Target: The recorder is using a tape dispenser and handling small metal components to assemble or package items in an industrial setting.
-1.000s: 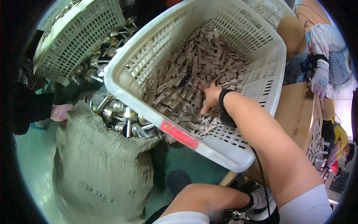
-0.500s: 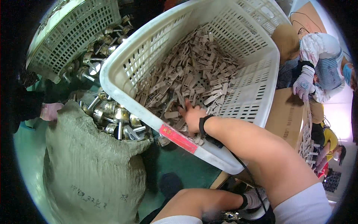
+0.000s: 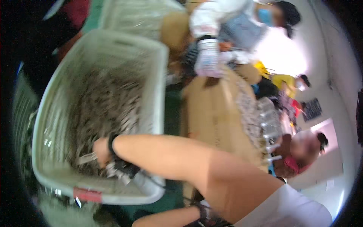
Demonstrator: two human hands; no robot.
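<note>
Over green floor [image 3: 173, 117], crate [image 3: 159, 109] of small parts [image 3: 107, 100], cardboard box [image 3: 210, 126], grey wall [image 3: 332, 49]

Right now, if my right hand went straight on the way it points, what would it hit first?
Past the pale strip beside it, your right hand would probably meet loose parts, then the crate's left wall; blur leaves the depth unclear.

Motion blur merges the small flat pieces [image 3: 109, 100] within the crate [image 3: 124, 198] and smears the fingers of the right hand [image 3: 100, 151], obscuring its grip. The left hand [image 3: 207, 215] is indistinct; the lower edge crops the sack [image 3: 70, 212].
</note>
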